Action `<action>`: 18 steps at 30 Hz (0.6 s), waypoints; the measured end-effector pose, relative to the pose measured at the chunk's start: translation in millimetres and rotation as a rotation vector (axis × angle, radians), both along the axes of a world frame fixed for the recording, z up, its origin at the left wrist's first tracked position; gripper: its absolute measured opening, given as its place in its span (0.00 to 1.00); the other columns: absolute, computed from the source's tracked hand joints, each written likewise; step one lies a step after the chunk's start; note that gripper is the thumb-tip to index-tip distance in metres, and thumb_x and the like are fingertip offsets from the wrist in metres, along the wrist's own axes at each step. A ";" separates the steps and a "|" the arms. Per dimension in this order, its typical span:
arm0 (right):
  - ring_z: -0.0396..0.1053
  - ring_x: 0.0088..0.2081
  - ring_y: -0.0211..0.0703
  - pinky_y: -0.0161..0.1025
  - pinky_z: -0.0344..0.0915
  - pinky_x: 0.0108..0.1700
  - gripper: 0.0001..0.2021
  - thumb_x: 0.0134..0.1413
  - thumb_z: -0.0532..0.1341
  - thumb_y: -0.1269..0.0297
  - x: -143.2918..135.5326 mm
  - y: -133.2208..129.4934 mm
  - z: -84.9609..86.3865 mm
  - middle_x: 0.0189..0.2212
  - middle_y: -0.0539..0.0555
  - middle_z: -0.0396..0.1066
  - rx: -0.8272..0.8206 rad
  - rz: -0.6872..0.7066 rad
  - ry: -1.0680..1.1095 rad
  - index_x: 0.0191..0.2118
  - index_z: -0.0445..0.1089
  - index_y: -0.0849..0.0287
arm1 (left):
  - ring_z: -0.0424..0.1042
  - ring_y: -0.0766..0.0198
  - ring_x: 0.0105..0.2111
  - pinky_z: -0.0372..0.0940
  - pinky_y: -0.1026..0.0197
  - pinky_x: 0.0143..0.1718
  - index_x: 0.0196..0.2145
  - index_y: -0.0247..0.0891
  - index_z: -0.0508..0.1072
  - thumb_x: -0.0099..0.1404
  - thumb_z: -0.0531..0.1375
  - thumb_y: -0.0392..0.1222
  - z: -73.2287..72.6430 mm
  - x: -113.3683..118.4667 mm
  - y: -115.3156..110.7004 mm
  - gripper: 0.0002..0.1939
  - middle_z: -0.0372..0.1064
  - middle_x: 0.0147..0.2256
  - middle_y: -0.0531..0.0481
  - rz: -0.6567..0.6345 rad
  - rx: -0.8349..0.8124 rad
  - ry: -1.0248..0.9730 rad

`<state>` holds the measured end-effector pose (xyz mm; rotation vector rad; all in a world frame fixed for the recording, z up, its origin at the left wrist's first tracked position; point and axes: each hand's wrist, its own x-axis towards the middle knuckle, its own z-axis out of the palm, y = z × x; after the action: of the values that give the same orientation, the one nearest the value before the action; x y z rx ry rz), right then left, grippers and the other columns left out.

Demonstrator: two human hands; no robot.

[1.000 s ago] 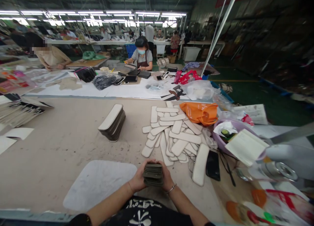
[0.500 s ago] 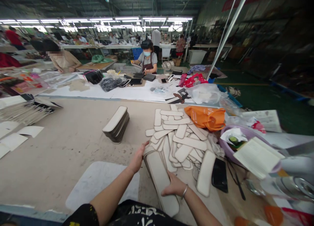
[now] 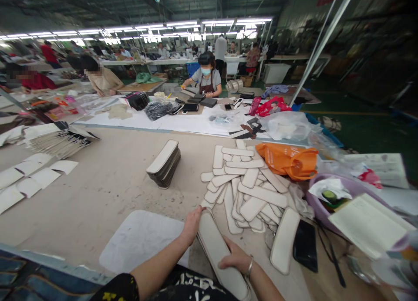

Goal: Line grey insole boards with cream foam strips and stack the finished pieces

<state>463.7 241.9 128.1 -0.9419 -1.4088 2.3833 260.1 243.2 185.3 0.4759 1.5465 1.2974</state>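
A stack of long, rounded off-white pieces lies near the table's front edge, tilted between my hands. My left hand is closed on its far left corner. My right hand grips the right side, thumb across the top piece. Just beyond is a loose heap of similar pieces. A neat, taller stack of them stands apart to the left of the heap. One single piece lies to the right of my right hand.
An orange bag, a purple basin and a black phone lie right. A white sheet is front left; fanned pieces are far left. A masked person works across the table.
The view has swung left, so the table's things appear farther right. My left hand has come lower, along with the stack's far end. Both hands still hold the stack.
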 end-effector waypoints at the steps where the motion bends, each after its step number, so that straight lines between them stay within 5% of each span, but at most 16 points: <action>1: 0.67 0.41 0.49 0.42 0.64 0.41 0.37 0.25 0.67 0.64 -1.4 1.4 2.7 0.39 0.50 0.71 0.003 0.013 -0.001 0.51 0.61 0.57 | 0.66 0.53 0.47 0.49 0.53 0.57 0.33 0.40 0.77 0.55 0.60 0.41 0.5 -0.1 -0.1 0.08 0.74 0.35 0.46 -0.007 0.007 0.011; 5: 0.67 0.36 0.46 0.39 0.64 0.36 0.32 0.29 0.64 0.65 -9.4 6.0 19.2 0.35 0.50 0.71 0.179 0.056 -0.152 0.48 0.61 0.58 | 0.64 0.53 0.50 0.49 0.54 0.57 0.38 0.40 0.76 0.55 0.60 0.44 1.9 -4.0 -0.9 0.13 0.73 0.42 0.46 -0.027 0.010 0.034; 11: 0.66 0.37 0.47 0.39 0.60 0.37 0.22 0.34 0.59 0.69 -18.8 3.8 41.8 0.37 0.55 0.67 0.874 0.104 -0.705 0.43 0.62 0.57 | 0.68 0.57 0.45 0.55 0.56 0.54 0.36 0.36 0.76 0.58 0.58 0.46 -25.3 -20.0 -14.3 0.13 0.74 0.38 0.45 -0.022 0.048 -0.035; 14: 0.64 0.41 0.51 0.41 0.58 0.40 0.22 0.35 0.58 0.72 -25.0 -5.4 31.3 0.39 0.58 0.65 1.019 0.171 -0.898 0.43 0.62 0.58 | 0.71 0.55 0.38 0.60 0.53 0.48 0.35 0.32 0.76 0.59 0.56 0.50 -49.7 -23.7 -26.3 0.18 0.74 0.32 0.44 -0.022 -0.039 -0.029; 18: 0.62 0.43 0.52 0.42 0.57 0.43 0.31 0.35 0.59 0.75 -33.6 -18.8 6.8 0.40 0.60 0.65 1.050 0.258 -0.996 0.51 0.60 0.58 | 0.67 0.57 0.45 0.55 0.59 0.53 0.33 0.35 0.77 0.53 0.62 0.46 -69.9 -21.6 -34.8 0.12 0.73 0.36 0.45 0.018 -0.054 0.070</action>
<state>430.1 223.1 134.9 -1.6458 -2.7487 0.7904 238.5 208.4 115.4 0.4785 1.6433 1.2603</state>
